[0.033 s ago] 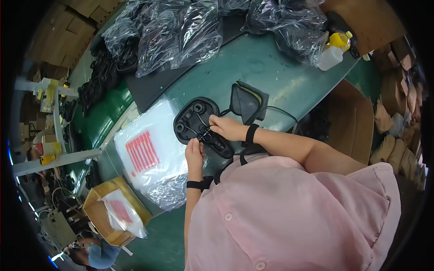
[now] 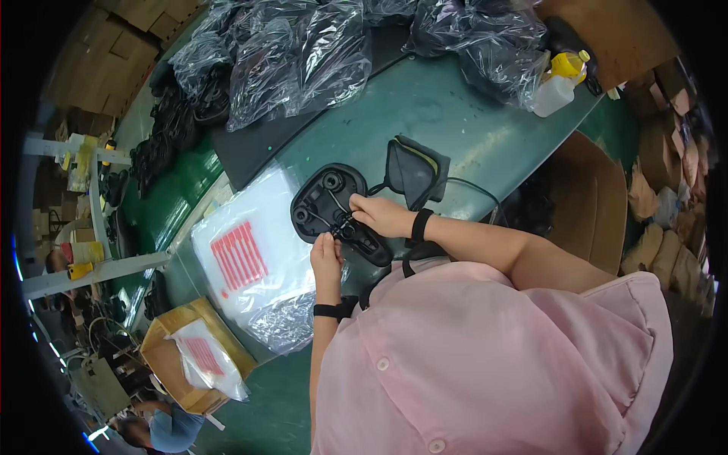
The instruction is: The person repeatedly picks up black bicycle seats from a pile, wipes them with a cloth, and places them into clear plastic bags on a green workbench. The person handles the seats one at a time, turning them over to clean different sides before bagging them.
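Note:
A black bicycle saddle lies upside down on the bench, its metal rails, two round spring mounts and central clamp facing up. My right hand is closed at the far right side of the clamp, fingertips pinched on the hardware. At the near left of the clamp, the fingers of my left hand are pressed together against the saddle. Whatever small part the fingertips grip is hidden. Just right of the saddle rests a black pouch-like piece with yellow-green trim and a dark cord.
Clear plastic bags with red print lie left of the saddle on the green bench. Plastic-wrapped black items are piled at the back, near a bottle. Cardboard boxes stand left and right; a person is at lower left.

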A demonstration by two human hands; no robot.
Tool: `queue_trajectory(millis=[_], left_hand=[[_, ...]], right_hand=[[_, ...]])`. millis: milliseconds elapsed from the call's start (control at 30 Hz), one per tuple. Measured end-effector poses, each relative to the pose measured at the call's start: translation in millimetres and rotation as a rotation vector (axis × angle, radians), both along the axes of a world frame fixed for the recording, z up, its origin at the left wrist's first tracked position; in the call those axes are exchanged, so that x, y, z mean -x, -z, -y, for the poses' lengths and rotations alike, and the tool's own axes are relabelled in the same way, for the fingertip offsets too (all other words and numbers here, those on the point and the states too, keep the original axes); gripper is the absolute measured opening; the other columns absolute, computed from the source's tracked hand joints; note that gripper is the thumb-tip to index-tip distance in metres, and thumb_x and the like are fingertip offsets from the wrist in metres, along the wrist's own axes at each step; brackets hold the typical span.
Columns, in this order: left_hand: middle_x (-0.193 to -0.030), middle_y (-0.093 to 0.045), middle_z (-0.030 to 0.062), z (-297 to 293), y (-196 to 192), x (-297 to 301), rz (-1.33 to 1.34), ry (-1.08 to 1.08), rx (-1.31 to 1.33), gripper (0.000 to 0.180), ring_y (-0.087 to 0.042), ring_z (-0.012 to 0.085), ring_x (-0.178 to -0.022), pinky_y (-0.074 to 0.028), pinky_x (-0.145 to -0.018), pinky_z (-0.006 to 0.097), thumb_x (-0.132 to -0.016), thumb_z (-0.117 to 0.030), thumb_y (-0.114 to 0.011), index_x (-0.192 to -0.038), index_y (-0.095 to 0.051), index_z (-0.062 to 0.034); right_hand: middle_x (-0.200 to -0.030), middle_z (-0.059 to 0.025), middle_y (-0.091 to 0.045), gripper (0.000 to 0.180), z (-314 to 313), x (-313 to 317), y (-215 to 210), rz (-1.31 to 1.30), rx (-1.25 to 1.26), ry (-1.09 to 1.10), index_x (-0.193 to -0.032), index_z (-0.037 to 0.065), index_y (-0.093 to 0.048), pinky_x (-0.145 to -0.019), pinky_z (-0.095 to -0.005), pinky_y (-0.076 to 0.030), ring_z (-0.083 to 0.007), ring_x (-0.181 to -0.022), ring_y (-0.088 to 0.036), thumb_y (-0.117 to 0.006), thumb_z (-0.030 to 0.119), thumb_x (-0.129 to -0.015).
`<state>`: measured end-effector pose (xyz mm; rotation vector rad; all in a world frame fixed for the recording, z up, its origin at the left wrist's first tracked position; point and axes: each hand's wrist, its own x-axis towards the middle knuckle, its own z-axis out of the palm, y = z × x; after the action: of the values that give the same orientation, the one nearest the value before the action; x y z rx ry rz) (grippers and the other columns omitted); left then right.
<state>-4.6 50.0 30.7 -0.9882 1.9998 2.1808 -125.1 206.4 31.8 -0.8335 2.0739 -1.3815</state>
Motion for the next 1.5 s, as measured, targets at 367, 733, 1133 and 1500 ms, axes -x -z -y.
queue_trajectory(millis=[367,733,1133,1500], left_hand=[[-0.065,-0.038,-0.0084,-9,14,0,-0.149,-0.102,0.059,0.024,-0.036,0.002,-0.056,-0.03,-0.048,0.017,-0.098,-0.023,-0.045,-0.079,-0.049,-0.0085],[-0.091,-0.059,0.0059,36,24,4,0.048,-0.385,0.231,0.038,-0.056,0.0156,-0.061,-0.048,-0.053,0.027,-0.095,-0.039,-0.044,-0.118,-0.043,-0.0078],[-0.112,-0.059,0.007,37,-17,17,-0.398,-0.319,-0.509,0.038,-0.058,0.0188,-0.102,-0.048,-0.087,0.032,-0.099,-0.034,-0.04,-0.12,-0.05,-0.0031],[-0.127,-0.042,0.0271,36,27,-20,0.344,0.094,1.233,0.063,-0.045,0.0413,-0.11,-0.042,-0.089,0.046,-0.076,-0.009,-0.061,-0.132,-0.036,0.004]], right_hand=[[-0.074,-0.0196,-0.056,0.019,18,-14,15,0.05,0.088,0.216,-0.085,0.002,-0.05,-0.067,-0.0463,-0.042,-0.0417,-0.077,-0.054,-0.047,0.02,-0.091],[-0.082,-0.0083,-0.056,0.036,-23,-7,35,0.647,-0.15,0.205,-0.1,0.001,-0.055,-0.056,-0.0302,-0.046,-0.0171,-0.069,-0.054,-0.066,0.027,-0.078],[-0.094,-0.0232,-0.059,0.074,16,-30,-64,0.197,0.09,0.036,-0.128,0.005,-0.032,-0.077,-0.0432,-0.047,-0.04,-0.09,-0.059,-0.067,0.006,-0.064],[-0.092,-0.0204,-0.061,0.076,29,-14,-88,-0.142,-0.014,0.056,-0.13,0.005,-0.035,-0.074,-0.0379,-0.048,-0.0362,-0.084,-0.061,-0.067,0.004,-0.06]])
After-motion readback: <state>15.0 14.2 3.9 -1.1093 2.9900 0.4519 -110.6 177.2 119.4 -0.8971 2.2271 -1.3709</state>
